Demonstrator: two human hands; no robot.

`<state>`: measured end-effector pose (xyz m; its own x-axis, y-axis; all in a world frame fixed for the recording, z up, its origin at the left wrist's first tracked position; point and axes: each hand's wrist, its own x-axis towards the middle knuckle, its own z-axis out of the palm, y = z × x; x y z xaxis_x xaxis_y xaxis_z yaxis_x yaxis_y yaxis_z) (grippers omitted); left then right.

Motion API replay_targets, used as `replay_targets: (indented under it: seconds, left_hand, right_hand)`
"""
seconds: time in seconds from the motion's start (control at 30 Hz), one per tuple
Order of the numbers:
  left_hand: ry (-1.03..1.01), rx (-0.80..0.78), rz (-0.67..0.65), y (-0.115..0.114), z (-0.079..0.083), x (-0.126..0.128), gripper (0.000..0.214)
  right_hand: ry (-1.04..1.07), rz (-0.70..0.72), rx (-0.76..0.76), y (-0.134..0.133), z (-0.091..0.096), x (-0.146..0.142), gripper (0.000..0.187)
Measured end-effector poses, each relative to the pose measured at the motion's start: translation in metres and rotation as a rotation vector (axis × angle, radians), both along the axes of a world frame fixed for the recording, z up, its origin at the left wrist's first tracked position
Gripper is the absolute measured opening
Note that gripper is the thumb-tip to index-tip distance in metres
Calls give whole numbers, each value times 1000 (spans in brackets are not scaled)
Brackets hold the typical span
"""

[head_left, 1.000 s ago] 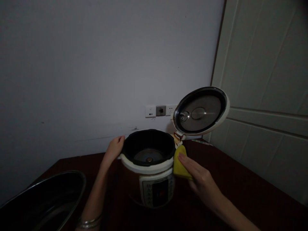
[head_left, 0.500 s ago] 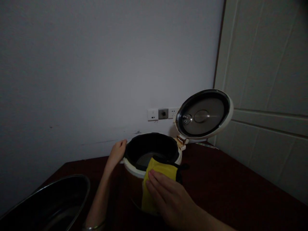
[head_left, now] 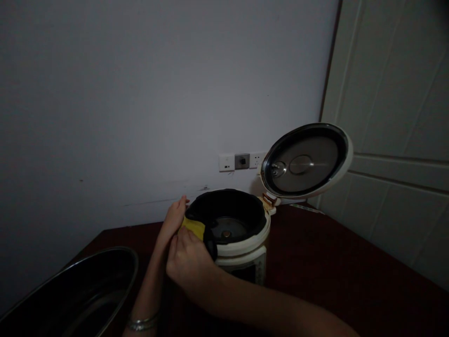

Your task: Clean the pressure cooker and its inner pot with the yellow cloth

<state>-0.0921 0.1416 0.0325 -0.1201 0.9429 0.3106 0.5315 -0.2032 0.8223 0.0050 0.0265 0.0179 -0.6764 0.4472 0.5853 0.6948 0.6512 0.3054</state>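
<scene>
A white rice cooker [head_left: 245, 252] stands on the dark table [head_left: 333, 262] with its lid [head_left: 305, 161] swung up to the right and its dark well open. My right hand [head_left: 187, 262] presses a yellow cloth [head_left: 193, 227] against the cooker's left rim, fingers closed over the cloth. My left hand [head_left: 174, 220] rests on the rim just behind the cloth, at the cooker's far left side; its fingers lie against the cooker. A metal bangle [head_left: 142, 323] shows on my left wrist.
A large dark pot or basin [head_left: 70, 295] sits at the lower left of the table. Wall sockets [head_left: 242, 161] are on the wall behind the cooker. A pale panelled door [head_left: 396, 140] fills the right side.
My right hand has carried the yellow cloth from the cooker's right side, across its front, to the left rim. My left hand has stayed on the left rim.
</scene>
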Motion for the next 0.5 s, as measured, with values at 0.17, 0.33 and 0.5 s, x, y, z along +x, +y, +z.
replay_targets:
  seconds: [0.17, 0.33, 0.5]
  left_hand:
    - [2, -7, 3, -1, 0, -1, 68]
    - [20, -4, 17, 6, -2, -1, 65]
    - [43, 25, 33, 4, -3, 1, 59]
  right_hand:
    - [11, -13, -144, -5, 14, 3, 20]
    - [16, -15, -219, -24, 11, 30, 23]
    - [87, 44, -395, -48, 16, 82, 37]
